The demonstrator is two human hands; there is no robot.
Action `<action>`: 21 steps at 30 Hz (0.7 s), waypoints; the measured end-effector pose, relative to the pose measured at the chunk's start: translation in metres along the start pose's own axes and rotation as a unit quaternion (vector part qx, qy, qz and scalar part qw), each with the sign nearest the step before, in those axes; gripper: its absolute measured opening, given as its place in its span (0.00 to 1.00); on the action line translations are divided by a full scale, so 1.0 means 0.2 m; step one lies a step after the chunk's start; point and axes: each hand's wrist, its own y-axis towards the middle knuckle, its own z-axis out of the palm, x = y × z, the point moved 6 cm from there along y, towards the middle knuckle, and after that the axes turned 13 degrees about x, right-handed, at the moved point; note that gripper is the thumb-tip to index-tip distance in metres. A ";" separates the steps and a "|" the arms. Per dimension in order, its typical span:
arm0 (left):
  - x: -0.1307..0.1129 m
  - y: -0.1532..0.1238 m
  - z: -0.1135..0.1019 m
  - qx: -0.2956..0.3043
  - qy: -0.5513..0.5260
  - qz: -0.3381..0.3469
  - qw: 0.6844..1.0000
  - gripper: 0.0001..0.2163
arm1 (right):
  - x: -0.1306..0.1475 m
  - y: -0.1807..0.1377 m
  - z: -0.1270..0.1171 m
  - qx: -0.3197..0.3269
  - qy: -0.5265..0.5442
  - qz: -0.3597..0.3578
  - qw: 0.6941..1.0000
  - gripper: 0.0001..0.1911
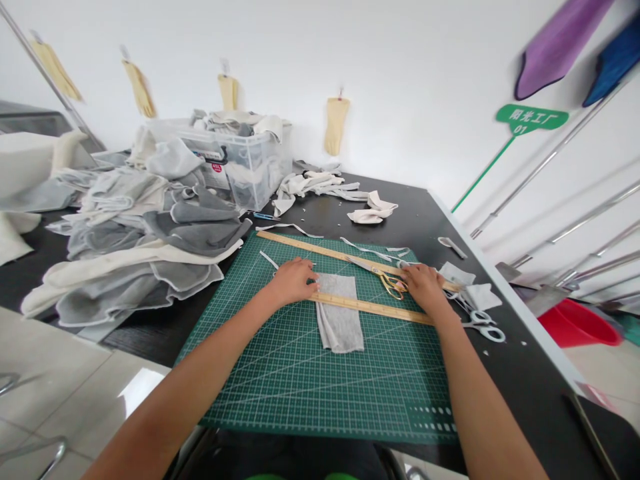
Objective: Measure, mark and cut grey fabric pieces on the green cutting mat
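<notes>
My left hand point(294, 281) is at the left end of the nearer wooden ruler point(373, 307), fingers curled with the thumb against it. That ruler lies across a folded light-grey cloth piece point(341, 330) on the green cutting mat point(310, 393). My right hand point(424, 285) is lowered at the mat's right side, fingers stretched over the farther wooden ruler point(305, 247). The nearer ruler's right end passes under my right wrist. Gold-handled scissors point(393, 283) lie just left of my right fingers, blades pointing left. Whether those fingers press on anything is hidden.
Piled grey and cream cloth point(135, 267) covers the left of the black table point(410, 193). Behind it stands a clear plastic bin point(255, 177) full of cloth. White-handled scissors point(487, 327) and cloth scraps point(483, 297) lie right of the mat. A red basin point(575, 323) is beyond the right edge.
</notes>
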 end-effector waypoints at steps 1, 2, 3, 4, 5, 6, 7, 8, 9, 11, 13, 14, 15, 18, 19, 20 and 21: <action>0.00 0.00 0.00 0.000 0.002 -0.004 1.000 0.13 | 0.01 -0.01 -0.01 -0.002 -0.004 0.000 1.000 0.16; -0.01 -0.01 -0.01 -0.001 0.005 -0.009 1.000 0.13 | 0.02 -0.01 -0.02 -0.005 -0.007 -0.002 1.000 0.16; -0.01 -0.01 -0.01 -0.002 0.010 -0.013 1.000 0.13 | 0.03 -0.01 -0.02 -0.010 -0.009 -0.002 1.000 0.15; -0.02 -0.01 -0.02 -0.002 0.017 -0.013 1.000 0.13 | 0.05 -0.01 -0.03 -0.013 -0.011 -0.002 1.000 0.14; -0.04 -0.02 -0.02 -0.002 0.026 -0.011 1.000 0.13 | 0.06 -0.01 -0.04 -0.014 -0.012 -0.002 1.000 0.13; -0.05 -0.02 -0.03 0.000 0.034 -0.010 0.999 0.14 | 0.07 -0.01 -0.04 -0.013 -0.014 0.000 1.000 0.12; -0.06 -0.02 -0.03 0.003 0.041 -0.009 0.999 0.14 | 0.08 0.00 -0.05 -0.010 -0.015 0.004 1.000 0.12; -0.06 -0.02 -0.03 0.007 0.046 -0.010 0.999 0.15 | 0.09 0.00 -0.05 -0.006 -0.017 0.007 1.000 0.11; -0.07 -0.02 -0.02 0.012 0.050 -0.014 0.999 0.15 | 0.10 0.00 -0.06 -0.005 -0.019 0.009 1.000 0.11; -0.06 -0.02 -0.01 0.023 0.050 -0.031 0.998 0.15 | 0.12 0.00 -0.08 -0.020 -0.023 0.014 0.999 0.10; -0.06 -0.02 0.01 0.036 0.046 -0.051 0.997 0.15 | 0.15 -0.01 -0.13 -0.045 -0.034 0.014 0.998 0.09; -0.05 -0.02 0.01 0.043 0.043 -0.061 0.996 0.15 | 0.17 -0.02 -0.15 -0.054 -0.041 0.010 0.998 0.09; -0.05 -0.02 0.02 0.047 0.040 -0.068 0.996 0.16 | 0.19 -0.02 -0.17 -0.056 -0.048 0.004 0.997 0.09; -0.06 -0.02 0.02 0.048 0.039 -0.070 0.996 0.17 | 0.30 -0.03 -0.21 -0.032 -0.048 -0.012 0.998 0.09; -0.06 -0.03 0.02 0.047 0.043 -0.069 0.996 0.17 | 0.34 -0.04 -0.22 -0.025 -0.038 -0.004 0.999 0.10; -0.07 -0.03 0.02 0.047 0.048 -0.069 0.995 0.16 | 0.37 -0.04 -0.23 -0.021 -0.024 0.017 0.999 0.11; -0.08 -0.03 0.02 0.049 0.053 -0.070 0.995 0.16 | 0.40 -0.05 -0.24 -0.018 -0.008 0.041 0.999 0.13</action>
